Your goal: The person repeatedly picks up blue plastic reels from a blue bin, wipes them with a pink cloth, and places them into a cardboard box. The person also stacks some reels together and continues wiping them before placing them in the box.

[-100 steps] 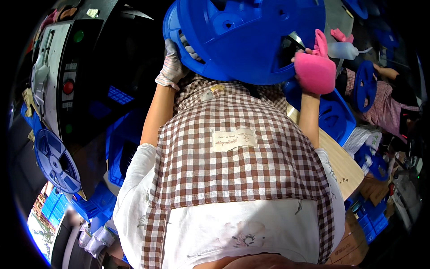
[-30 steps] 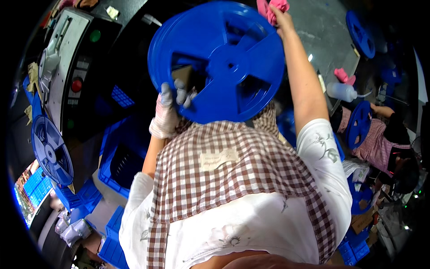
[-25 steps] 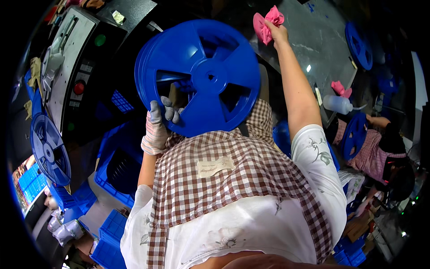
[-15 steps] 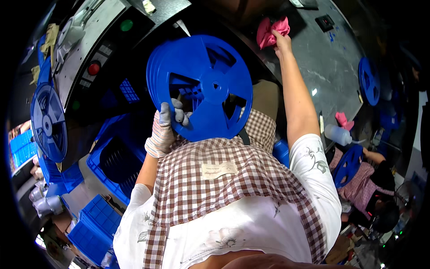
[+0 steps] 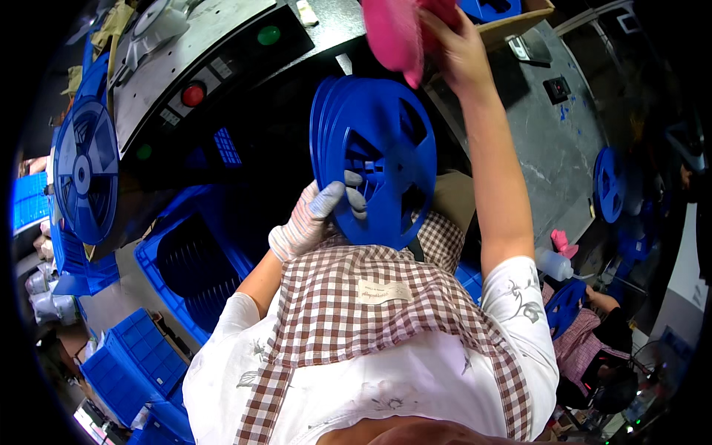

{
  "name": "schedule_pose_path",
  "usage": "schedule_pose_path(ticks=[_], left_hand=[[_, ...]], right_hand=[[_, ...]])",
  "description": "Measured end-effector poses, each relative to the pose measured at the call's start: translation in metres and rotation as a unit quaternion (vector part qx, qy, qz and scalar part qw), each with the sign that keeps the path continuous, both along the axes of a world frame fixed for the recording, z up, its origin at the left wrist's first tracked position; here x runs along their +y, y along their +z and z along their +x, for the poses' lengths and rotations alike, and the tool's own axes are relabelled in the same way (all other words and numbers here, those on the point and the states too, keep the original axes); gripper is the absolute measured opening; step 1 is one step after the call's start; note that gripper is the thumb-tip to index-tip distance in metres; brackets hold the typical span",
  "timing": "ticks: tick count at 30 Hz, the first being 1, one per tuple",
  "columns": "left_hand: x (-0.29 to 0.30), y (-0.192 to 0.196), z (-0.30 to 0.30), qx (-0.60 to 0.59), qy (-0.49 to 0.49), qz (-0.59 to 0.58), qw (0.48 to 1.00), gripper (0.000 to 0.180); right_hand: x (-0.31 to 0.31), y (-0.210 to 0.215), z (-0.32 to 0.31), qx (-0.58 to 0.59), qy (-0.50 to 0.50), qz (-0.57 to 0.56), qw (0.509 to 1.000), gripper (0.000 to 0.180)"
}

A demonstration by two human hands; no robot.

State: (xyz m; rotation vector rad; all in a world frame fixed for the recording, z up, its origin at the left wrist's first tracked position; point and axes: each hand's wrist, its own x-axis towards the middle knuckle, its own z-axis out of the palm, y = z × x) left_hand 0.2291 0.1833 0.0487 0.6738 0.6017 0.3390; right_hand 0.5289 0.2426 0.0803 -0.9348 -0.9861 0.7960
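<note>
A stack of blue plastic reels point(image 5: 389, 211), round with cut-out windows, stands tilted on edge before my checked apron. My left hand point(image 5: 315, 211), in a striped glove with grey fingertips, is closed on it at the lower left, with fingers through a window. My bare right hand point(image 5: 458, 55) is raised above the reels, its fingers closed on a pink cloth point(image 5: 393, 37). The cloth hangs clear of the reels and is blurred by motion.
At left is a machine panel with a red button point(image 5: 193, 94) and a green button point(image 5: 268, 35). Blue crates point(image 5: 144, 348) stand lower left. The grey table point(image 5: 545, 144) at right bears a small black device point(image 5: 556, 90). A co-worker point(image 5: 589, 341) sits beyond the white bottle point(image 5: 552, 263).
My right hand has lifted the pink cloth up off the table side and leftward, nearer to me. The reels in my left hand have shifted right and turned more edge-on.
</note>
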Motion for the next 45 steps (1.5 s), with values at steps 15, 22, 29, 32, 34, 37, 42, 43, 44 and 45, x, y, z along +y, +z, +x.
schedule_pose_path(ticks=[15,22,29,32,34,37,42,43,44,45], left_hand=[[-0.011,-0.017,0.01,-0.067,-0.048,0.058,0.995,0.053],[-0.021,-0.015,0.03,-0.015,-0.087,0.133,0.987,0.059],[-0.027,-0.005,0.041,-0.003,-0.192,0.224,0.955,0.039],[-0.03,-0.008,0.036,-0.091,-0.089,0.141,0.982,0.049],[-0.018,0.002,0.021,-0.036,-0.099,0.175,0.979,0.06],[-0.003,-0.01,-0.003,-0.007,-0.077,0.212,0.974,0.064],[0.004,-0.014,-0.027,-0.037,0.045,0.127,0.99,0.063],[0.007,-0.016,-0.027,-0.052,0.056,0.117,0.99,0.063],[0.008,-0.016,-0.029,-0.073,0.04,0.101,0.991,0.063],[0.005,-0.014,-0.027,-0.086,0.054,0.078,0.992,0.063]], right_hand=[[0.056,0.012,-0.008,-0.56,-0.221,0.011,0.798,0.054],[-0.17,-0.008,-0.08,-0.327,0.079,-0.3,0.892,0.038],[-0.197,-0.022,-0.106,0.02,-0.082,-0.218,0.972,0.026],[-0.232,-0.029,-0.079,0.34,-0.006,-0.08,0.937,0.025],[-0.26,-0.023,-0.058,0.475,0.021,-0.012,0.88,0.02],[-0.313,-0.036,-0.039,0.47,0.022,0.045,0.881,0.018],[-0.361,-0.033,-0.035,0.471,0.009,0.184,0.862,0.016],[-0.365,-0.034,-0.033,0.469,0.013,0.209,0.858,0.015],[-0.367,-0.033,-0.035,0.473,0.01,0.227,0.851,0.015],[-0.369,-0.033,-0.036,0.472,0.014,0.238,0.849,0.015]])
